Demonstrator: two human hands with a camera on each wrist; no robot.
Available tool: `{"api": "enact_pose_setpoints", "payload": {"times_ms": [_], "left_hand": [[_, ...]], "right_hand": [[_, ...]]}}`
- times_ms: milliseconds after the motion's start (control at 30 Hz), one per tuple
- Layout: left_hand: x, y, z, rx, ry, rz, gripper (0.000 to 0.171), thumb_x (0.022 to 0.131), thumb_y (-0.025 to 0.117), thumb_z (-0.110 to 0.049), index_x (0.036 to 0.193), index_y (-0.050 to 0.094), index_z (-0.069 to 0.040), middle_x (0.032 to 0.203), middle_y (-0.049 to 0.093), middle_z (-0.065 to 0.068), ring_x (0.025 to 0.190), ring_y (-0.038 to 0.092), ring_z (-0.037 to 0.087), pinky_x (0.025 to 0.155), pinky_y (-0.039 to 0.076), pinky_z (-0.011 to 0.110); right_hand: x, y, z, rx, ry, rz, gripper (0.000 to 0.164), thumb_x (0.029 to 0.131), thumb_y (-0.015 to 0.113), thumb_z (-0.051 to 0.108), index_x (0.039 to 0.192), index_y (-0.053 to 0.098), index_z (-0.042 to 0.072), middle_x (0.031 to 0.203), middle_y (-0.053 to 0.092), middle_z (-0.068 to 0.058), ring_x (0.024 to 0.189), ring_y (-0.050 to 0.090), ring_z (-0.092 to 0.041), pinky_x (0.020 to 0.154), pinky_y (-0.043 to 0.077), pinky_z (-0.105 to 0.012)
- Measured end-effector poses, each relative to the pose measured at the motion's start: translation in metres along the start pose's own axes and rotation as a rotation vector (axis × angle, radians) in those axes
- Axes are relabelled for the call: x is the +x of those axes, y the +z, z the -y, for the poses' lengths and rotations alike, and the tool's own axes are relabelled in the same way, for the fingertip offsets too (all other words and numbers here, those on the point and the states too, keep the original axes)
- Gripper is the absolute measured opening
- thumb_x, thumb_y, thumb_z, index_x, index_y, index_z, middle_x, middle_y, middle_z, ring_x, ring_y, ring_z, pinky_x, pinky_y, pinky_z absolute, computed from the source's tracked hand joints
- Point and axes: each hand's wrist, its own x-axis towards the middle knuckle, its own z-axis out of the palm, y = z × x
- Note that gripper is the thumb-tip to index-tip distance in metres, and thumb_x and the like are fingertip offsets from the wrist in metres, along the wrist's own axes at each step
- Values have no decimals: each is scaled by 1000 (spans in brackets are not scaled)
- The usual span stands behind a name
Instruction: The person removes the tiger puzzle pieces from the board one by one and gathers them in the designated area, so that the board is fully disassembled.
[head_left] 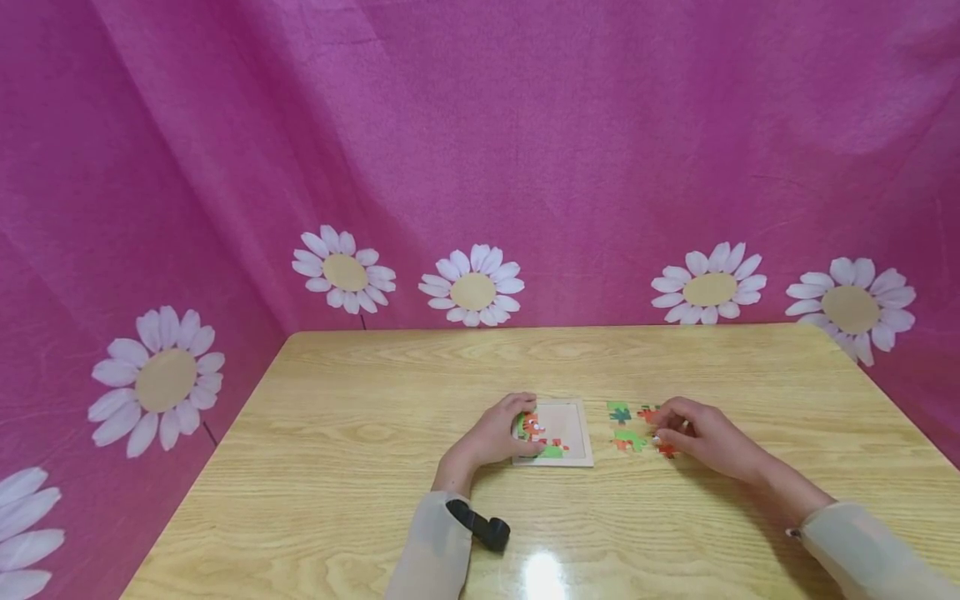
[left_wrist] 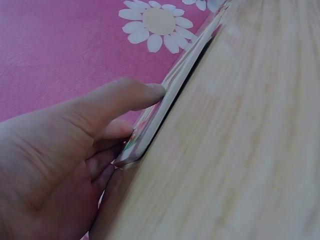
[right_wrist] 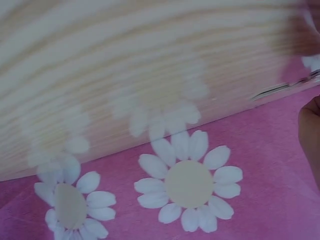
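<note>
My left hand (head_left: 492, 433) grips the left side of a shallow wooden puzzle tray (head_left: 588, 454), fingers at its far edge and thumb at the near one. Inside the tray, fitted puzzle pieces (head_left: 552, 452) show an orange figure and green along the left and bottom. In the left wrist view, the thumb of the left hand (left_wrist: 55, 145) lies over the tray's edge (left_wrist: 157, 120). To the right of the tray, my right hand (head_left: 708, 437) pinches a small red-and-white puzzle piece (head_left: 657, 441) between thumb and fingers, partly hidden.
Loose puzzle pieces lie between the tray and the right hand: a green one (head_left: 619, 412), a green-and-orange one (head_left: 630, 441) and red ones (head_left: 647, 413) partly under the fingers. The wooden table (head_left: 337, 467) meets a pink flowered curtain (head_left: 585, 167) behind and at the left.
</note>
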Motion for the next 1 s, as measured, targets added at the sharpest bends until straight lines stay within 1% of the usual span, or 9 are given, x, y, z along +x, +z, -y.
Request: {"api": "enact_pose_setpoints", "payload": {"times_ms": [200,300,433,533,700,900,1000], "left_hand": [[-2,-4,-2,-30,-1,44,75,82,75,-23,149,42,-11,160,33,-1,148,29,24,121,29,46],[-3,-5,-1,-44,-11,74,78,81,75,-21,150,40,-14,161,30,-2,149,27,24,120,29,47],[-3,-7,0,-44,-13,105,79,82,74,-20,151,38,-15,162,28,-3,150,26,24,121,28,47],[-2,-7,1,-44,-5,112,78,83,74,-20,151,37,-14,162,28,-3,150,25,23,122,26,46],[-2,-8,2,-38,10,118,78,84,74,-21,152,36,-14,162,27,-2,151,23,23,123,24,46],[-3,-7,1,-36,15,115,77,85,74,-23,152,35,-14,163,26,-2,151,23,24,123,24,47],[-3,-7,1,-34,18,118,78,85,74,-22,152,36,-14,163,26,-2,151,24,23,123,25,47]], "right_hand": [[9,10,9,54,-16,45,6,93,64,7,99,63,10,85,60,4,68,49,2,55,45,-19],[15,16,13,77,-31,64,7,93,63,8,100,64,9,86,61,4,69,50,2,56,45,-19],[22,24,20,86,-51,84,8,93,64,8,100,64,9,88,63,3,74,52,3,59,46,-18],[27,29,26,105,-64,100,8,93,64,6,101,63,7,89,63,0,76,52,2,60,47,-18],[37,41,38,81,-74,125,13,92,66,7,104,63,7,93,64,-1,80,51,4,65,48,-18],[48,56,51,69,-24,213,22,91,69,16,110,62,8,94,62,1,80,49,-1,68,47,-19],[53,60,55,52,-13,250,26,91,69,20,112,62,9,95,61,2,81,49,-4,70,46,-18]]}}
